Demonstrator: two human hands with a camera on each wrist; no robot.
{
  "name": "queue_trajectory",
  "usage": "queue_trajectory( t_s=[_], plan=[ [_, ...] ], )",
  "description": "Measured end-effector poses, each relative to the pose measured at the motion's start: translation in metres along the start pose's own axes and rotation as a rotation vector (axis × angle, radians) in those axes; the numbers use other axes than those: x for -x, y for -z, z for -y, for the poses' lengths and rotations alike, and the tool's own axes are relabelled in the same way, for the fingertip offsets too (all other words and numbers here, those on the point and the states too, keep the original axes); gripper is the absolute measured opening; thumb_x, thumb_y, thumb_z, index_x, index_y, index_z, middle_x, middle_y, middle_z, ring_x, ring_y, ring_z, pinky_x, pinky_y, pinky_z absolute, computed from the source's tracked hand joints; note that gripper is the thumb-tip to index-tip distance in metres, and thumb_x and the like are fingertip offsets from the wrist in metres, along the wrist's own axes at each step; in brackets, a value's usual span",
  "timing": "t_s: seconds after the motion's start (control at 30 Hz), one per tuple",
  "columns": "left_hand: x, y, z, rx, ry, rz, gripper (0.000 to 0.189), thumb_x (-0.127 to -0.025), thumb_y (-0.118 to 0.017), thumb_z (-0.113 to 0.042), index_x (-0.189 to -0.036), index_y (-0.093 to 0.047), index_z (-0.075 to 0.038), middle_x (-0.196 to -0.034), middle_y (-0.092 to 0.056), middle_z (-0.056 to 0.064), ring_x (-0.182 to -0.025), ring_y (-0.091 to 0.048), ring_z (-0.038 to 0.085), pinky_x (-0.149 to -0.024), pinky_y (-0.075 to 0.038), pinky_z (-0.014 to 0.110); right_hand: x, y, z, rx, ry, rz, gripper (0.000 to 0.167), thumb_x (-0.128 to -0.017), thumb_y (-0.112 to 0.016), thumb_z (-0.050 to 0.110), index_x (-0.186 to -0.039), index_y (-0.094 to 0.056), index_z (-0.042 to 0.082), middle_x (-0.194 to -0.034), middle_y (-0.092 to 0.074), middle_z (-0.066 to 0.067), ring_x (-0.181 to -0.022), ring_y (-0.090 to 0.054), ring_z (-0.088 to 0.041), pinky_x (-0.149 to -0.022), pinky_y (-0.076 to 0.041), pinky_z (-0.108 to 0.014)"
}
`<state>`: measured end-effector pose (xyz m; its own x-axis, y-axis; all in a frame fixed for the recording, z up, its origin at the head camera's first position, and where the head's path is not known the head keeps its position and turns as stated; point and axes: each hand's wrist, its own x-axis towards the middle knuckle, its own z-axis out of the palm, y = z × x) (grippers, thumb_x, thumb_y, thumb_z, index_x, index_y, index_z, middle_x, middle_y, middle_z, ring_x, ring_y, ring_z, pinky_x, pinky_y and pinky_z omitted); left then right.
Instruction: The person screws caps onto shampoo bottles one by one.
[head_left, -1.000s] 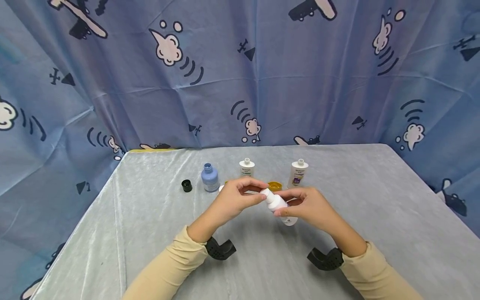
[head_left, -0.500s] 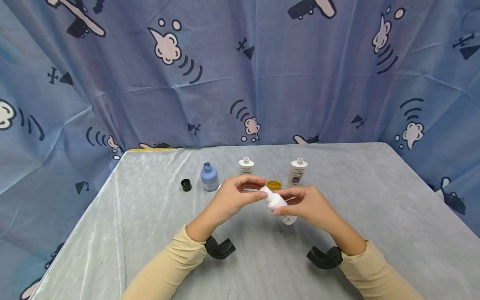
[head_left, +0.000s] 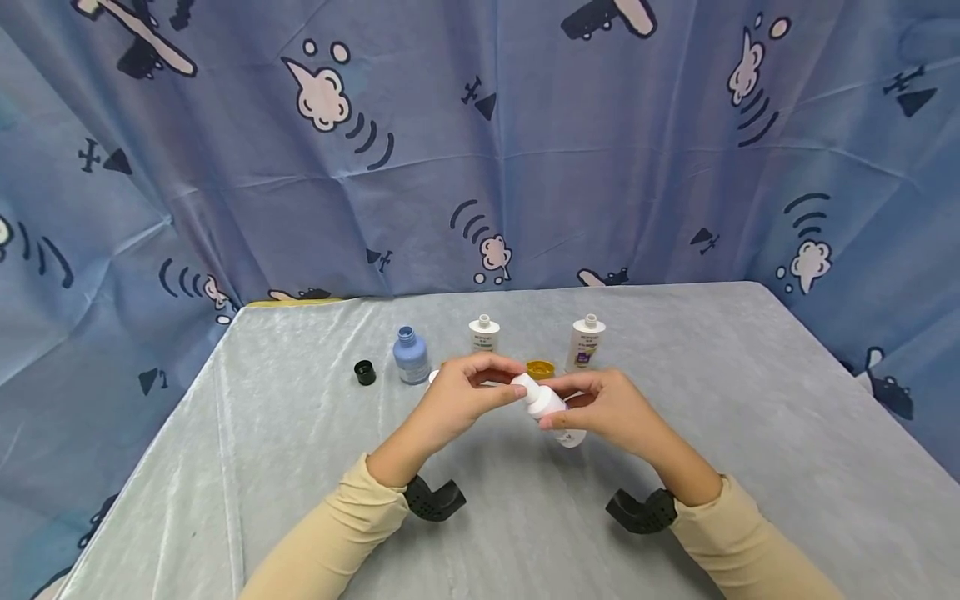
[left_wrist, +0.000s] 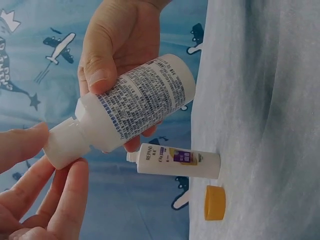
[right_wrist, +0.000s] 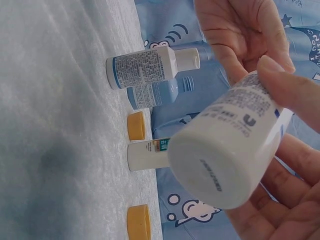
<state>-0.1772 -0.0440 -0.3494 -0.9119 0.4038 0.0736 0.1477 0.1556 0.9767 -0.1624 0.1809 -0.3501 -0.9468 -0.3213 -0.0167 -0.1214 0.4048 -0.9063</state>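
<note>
The right hand (head_left: 609, 408) grips the white bottle (left_wrist: 145, 102) above the grey table (head_left: 540, 533); the bottle's long axis slants up leftward to its white cap (left_wrist: 65, 144), which the left hand (head_left: 461, 397) pinches. Beyond, to the left, stands the blue bottle (head_left: 411, 358).

- Black cap (head_left: 365, 372) near an uncapped blue bottle (head_left: 411, 358)
- Purple-labelled white bottle (head_left: 585, 343), standing uncapped near a yellow cap (head_left: 540, 368)
- Green-labelled white bottle (head_left: 484, 333), upright
- Capped white bottle (right_wrist: 145, 67)
- Blue curtain (head_left: 600, 150) with printed planes, behind the grey table (head_left: 765, 417)
</note>
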Motion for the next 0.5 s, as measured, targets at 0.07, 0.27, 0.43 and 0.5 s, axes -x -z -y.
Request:
queue_trajectory(
  t_s=[0.07,0.27,0.43,0.5],
  plan=[
    [0.0002,0.0002,0.0002,0.015,-0.007,0.011,0.029,-0.089,-0.074,-0.010,-0.117,-0.070,-0.003,-0.119,-0.070,0.013,-0.108,-0.068,0.018,-0.091,-0.057,0.030,-0.0001,-0.0002,0.0001,0.004,-0.002,0.000,0.051,-0.076,-0.087,0.025,-0.119,-0.071,0.002,-0.113,-0.072,-0.018,-0.085,-0.072,-0.017,-0.070,-0.060,-0.030],
    [0.0003,0.0001,-0.0009,0.046,-0.074,0.061,0.030,-0.090,-0.070,-0.003,-0.120,-0.068,0.003,-0.126,-0.065,0.019,-0.118,-0.065,0.027,-0.093,-0.057,0.030,0.0002,0.0007,0.0009,0.009,-0.006,-0.009,0.051,-0.076,-0.088,0.024,-0.119,-0.071,0.002,-0.113,-0.071,-0.019,-0.086,-0.073,-0.017,-0.070,-0.059,-0.031],
    [0.0010,0.0009,-0.0009,0.056,-0.085,0.076,0.034,-0.090,-0.068,-0.001,-0.124,-0.065,0.002,-0.129,-0.063,0.020,-0.120,-0.064,0.030,-0.093,-0.057,0.030,-0.0001,0.0004,0.0010,0.009,0.003,-0.004,0.051,-0.076,-0.087,0.024,-0.119,-0.071,0.002,-0.113,-0.072,-0.019,-0.087,-0.073,-0.017,-0.070,-0.059,-0.030],
    [0.0013,0.0011,-0.0013,0.071,-0.077,0.076,0.041,-0.090,-0.069,-0.002,-0.130,-0.062,-0.001,-0.134,-0.061,0.017,-0.122,-0.062,0.029,-0.095,-0.056,0.030,-0.0003,0.0001,0.0011,0.006,0.003,-0.003,0.051,-0.077,-0.087,0.024,-0.120,-0.071,0.001,-0.113,-0.072,-0.019,-0.086,-0.073,-0.016,-0.070,-0.060,-0.030]
  ],
)
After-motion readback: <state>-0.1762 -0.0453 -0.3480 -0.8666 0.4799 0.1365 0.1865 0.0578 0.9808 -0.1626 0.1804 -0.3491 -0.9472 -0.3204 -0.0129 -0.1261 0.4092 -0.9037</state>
